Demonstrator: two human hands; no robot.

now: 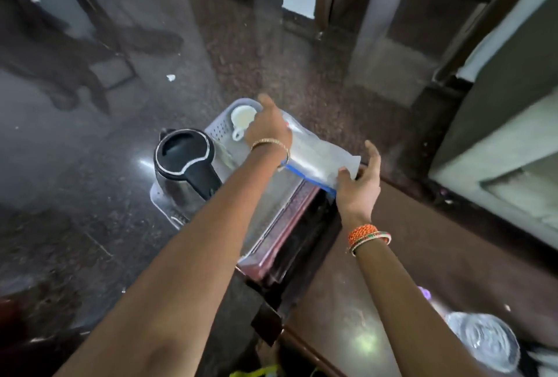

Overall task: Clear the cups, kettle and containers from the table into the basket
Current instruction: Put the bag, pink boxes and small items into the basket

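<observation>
Both hands carry a clear container (317, 156) over the basket (217, 129) — left hand (268, 127) gripping its far end, right hand (359, 183) spread, fingertips at its blue-rimmed end — beside kettle (185, 162) and cup (242, 118).

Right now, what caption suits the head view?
Both hands lower a clear container into the basket beside kettle and cup.

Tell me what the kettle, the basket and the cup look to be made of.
Kettle: shiny metal body, it seems, with a matte black plastic lid and handle. Basket: pale plastic, judging by the moulded perforated wall. Cup: white glazed ceramic by its smooth gloss, though blur leaves plastic possible.
</observation>
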